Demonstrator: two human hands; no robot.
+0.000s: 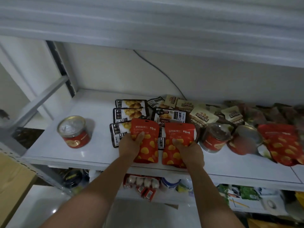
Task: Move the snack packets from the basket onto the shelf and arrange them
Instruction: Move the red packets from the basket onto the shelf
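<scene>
I am gripping a red snack pouch in my left hand and another in my right hand, probably lining them up along the white shelf edge.

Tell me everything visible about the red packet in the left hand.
The red packet is a flat, glossy pouch, seemingly plastic film, with yellow shapes on its lower half, pale lettering near the top and a hang slot at the upper edge. Its bottom is near the front edge of the shelf; its top covers part of the dark packets behind. The left hand holds its left side, thumb on the front. A matching packet in the right hand is beside it, not touching.
</scene>
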